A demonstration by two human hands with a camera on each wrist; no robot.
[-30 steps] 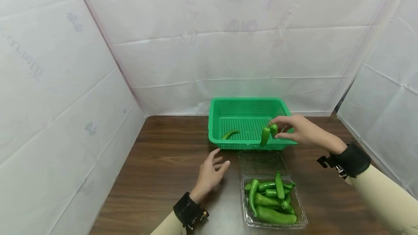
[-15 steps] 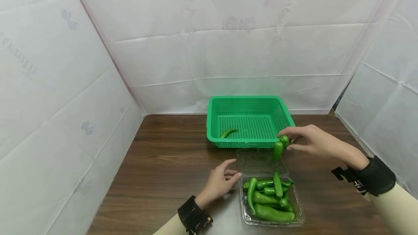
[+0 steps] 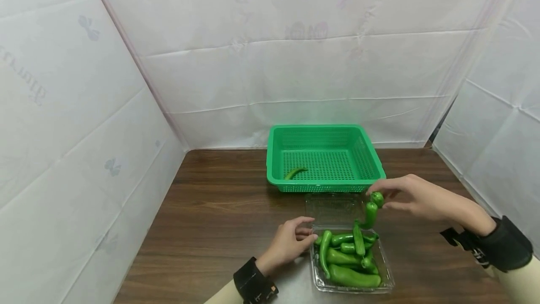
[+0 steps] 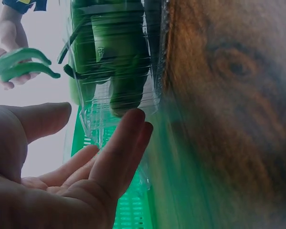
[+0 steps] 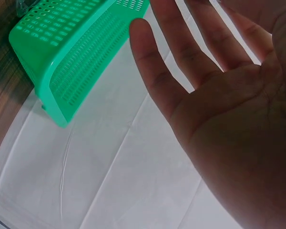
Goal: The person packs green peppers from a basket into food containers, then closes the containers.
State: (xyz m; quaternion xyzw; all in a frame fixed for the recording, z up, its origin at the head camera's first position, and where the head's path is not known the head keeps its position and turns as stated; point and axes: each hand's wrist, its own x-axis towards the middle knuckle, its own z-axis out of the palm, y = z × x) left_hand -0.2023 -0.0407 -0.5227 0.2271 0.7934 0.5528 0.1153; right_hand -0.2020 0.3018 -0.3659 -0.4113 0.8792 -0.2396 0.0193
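Observation:
My right hand (image 3: pixel 378 199) pinches two green peppers (image 3: pixel 370 214) by their tops, hanging just above the far right corner of a clear plastic clamshell box (image 3: pixel 389 281). Several more green peppers (image 3: pixel 348 262) lie in that box. One pepper (image 3: pixel 295 172) lies in the green plastic basket (image 3: pixel 325 186) behind it. My left hand (image 3: pixel 311 230) rests with relaxed fingers at the box's left edge. In the left wrist view the fingers (image 4: pixel 128 138) lie against the box wall (image 4: pixel 114 71). The right wrist view shows only my palm (image 5: pixel 214 95) and the basket (image 5: pixel 71 57).
The box's open lid (image 3: pixel 333 208) lies flat between box and basket. All stands on a dark wooden table (image 3: pixel 219 210), enclosed by white sheeting at the back and both sides. Bare tabletop stretches to the left of the basket.
My right hand has carried the two peppers from over the basket back toward me, down to the box. My left hand has slid right to the box's edge.

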